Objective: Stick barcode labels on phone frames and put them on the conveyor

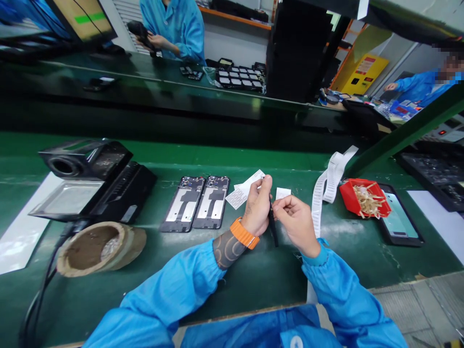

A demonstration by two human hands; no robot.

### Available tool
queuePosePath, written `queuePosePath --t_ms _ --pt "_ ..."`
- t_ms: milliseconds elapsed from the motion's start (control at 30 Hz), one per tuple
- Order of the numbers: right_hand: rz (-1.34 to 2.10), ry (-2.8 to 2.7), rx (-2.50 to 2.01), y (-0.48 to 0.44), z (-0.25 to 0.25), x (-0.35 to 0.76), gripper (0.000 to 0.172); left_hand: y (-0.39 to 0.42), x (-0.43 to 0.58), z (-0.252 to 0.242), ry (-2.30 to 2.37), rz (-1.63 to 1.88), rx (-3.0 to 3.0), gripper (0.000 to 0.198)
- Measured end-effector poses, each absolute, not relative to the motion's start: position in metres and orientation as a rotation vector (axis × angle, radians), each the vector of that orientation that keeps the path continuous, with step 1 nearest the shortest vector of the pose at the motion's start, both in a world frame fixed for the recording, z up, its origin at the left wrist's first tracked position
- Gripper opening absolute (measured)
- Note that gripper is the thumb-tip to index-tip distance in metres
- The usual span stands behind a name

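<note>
My left hand [256, 207], with an orange watch band at the wrist, is wrapped round a thin black part [273, 232] seen edge-on. My right hand [297, 220] is pinched at the right side of that part; whatever its fingertips hold is too small to make out. Two opened phones [184, 205] [213, 203] lie side by side to the left of my hands, inner parts up. White label sheets [239, 193] lie just beyond my left hand, and a small white sheet [283, 193] is beyond my right fingers.
At the left stand a black machine [97, 183] and a cardboard roll [136, 241]. On the right are a curled label strip [318, 193], a red box [350, 198] of scraps and a phone in a black tray [416, 237]. Two people in blue work beyond.
</note>
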State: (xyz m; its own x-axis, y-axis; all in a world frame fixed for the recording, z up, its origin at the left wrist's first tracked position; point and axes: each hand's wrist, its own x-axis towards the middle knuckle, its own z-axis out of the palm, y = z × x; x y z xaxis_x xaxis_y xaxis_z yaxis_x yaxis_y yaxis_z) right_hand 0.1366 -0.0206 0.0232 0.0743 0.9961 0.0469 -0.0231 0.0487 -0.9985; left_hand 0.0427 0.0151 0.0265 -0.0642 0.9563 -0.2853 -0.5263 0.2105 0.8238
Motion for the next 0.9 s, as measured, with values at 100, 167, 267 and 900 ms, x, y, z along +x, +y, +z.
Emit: queuePosePath --t_ms 100,167,267,900 --pt "1.137 -1.154 -1.18 -0.0207 0.0234 0.1367 0.014 0.0148 0.0426 0.0268 1.021 1.321 0.563 0.055" --pt "1.143 -1.157 -1.175 -0.0207 0.0237 0.1367 0.014 0.0148 0.0427 0.027 1.031 1.323 0.57 0.055" --pt "1.144 -1.167 -1.177 -0.0202 0.0244 0.1367 0.014 0.0147 0.0429 0.0272 1.032 1.332 0.587 0.054" --pt "0.586 -1.509 -1.223 -0.0274 0.0183 0.1269 0.009 0.0106 0.0413 0.0243 1.154 1.355 0.557 0.055"
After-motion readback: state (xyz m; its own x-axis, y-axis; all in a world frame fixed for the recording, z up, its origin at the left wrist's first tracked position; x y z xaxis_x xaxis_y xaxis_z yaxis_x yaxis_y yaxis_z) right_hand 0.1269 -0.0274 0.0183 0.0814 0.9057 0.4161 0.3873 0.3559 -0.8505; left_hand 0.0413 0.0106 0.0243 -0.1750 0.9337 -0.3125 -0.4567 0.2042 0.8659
